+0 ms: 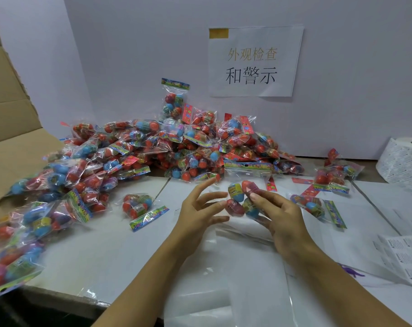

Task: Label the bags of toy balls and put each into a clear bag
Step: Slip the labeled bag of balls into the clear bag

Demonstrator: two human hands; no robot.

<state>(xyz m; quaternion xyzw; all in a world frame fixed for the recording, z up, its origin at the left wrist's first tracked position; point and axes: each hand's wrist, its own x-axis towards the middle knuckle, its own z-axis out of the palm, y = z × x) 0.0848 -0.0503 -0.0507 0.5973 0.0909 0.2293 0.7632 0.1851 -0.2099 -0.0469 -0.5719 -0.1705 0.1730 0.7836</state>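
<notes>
At the left, a heap (134, 156) of ball bags is spread over the counter (110, 251). The left hand (198, 212) is held with fingers spread and straight, gripping nothing, just left of the bag (244, 199). That bag is pinched in the right hand (280, 220), whose grip is closed on its lower right side. The bag's long axis runs away from the person, header card (247, 165) at the far end. Clear bags (224, 279) lie on the counter directly beneath both hands, nearer the person. The label roll (403, 159) stands far right, so the right hand is judged nearer to it.
</notes>
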